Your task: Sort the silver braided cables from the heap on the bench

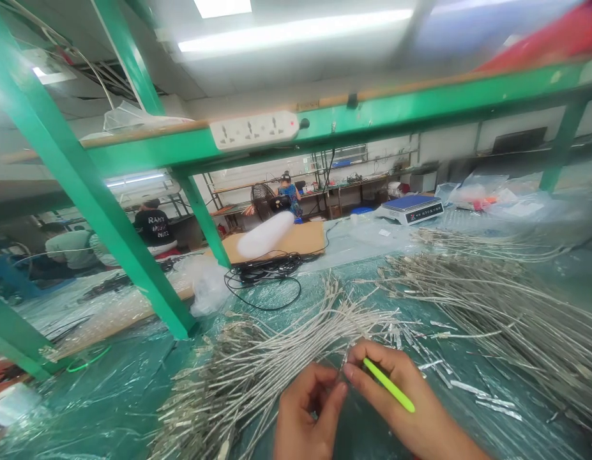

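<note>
My left hand (311, 409) is closed in a pinch at the near side of a heap of cables. Its thumb and forefinger grip a thin silvery cable (344, 358), whose tip the fingers mostly cover. Right beside it, my right hand (389, 383) has its fingertips pressed together at the same spot. A bright yellow-green, pen-like tool (389, 384) lies in its grip; the working end is hidden. Under and behind both hands spreads a bundle of silver braided cables (276, 358). Small strips of silver foil (482, 391) lie scattered to the right.
More silver cables (492, 287) cover the right of the bench. Behind stand a digital scale (410, 208), plastic bags (492, 195), coiled black cable (271, 268) and a white roll (267, 234). A green frame (133, 255) with a power strip (255, 130) crosses above. People sit farther back.
</note>
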Demonstrator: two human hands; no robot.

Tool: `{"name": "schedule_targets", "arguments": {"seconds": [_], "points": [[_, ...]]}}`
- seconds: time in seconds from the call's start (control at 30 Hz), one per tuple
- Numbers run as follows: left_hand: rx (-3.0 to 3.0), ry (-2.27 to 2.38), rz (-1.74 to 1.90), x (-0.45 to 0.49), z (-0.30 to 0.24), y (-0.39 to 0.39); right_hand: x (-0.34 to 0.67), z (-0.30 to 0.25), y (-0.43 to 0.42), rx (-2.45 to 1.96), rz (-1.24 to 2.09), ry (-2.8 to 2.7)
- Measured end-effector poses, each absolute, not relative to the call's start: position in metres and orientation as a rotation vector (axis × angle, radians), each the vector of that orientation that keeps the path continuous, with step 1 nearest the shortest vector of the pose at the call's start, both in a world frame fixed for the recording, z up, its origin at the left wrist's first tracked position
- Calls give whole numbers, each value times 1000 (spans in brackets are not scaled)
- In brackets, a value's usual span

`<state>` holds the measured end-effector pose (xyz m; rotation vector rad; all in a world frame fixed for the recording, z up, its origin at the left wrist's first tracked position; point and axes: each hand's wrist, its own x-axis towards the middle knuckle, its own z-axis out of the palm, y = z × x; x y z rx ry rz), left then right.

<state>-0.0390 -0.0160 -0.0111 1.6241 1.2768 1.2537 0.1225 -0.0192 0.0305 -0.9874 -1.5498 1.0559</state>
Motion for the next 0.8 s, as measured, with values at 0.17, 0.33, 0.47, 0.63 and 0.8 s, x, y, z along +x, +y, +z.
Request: {"name": "schedule_targets", "arguments": {"seconds": [0.17,0.33,0.47,0.63,0.8], "points": [[1504,1192,1253,-36,5,-22,125,36,-20,-959,1152,-1512],[1345,1088,1186,-33,17,-27,126,35,-18,-949,1173,-1491],[1293,1076,1197,-32,13,-25,124,34,-18,-945,1145,-1476],[1295,1122,1201,-33,6,-23,123,33,-19,-954,1116,-1493],[1426,1139,1266,-34,0,-19,123,34,-21,-950,1114,-1528]]}}
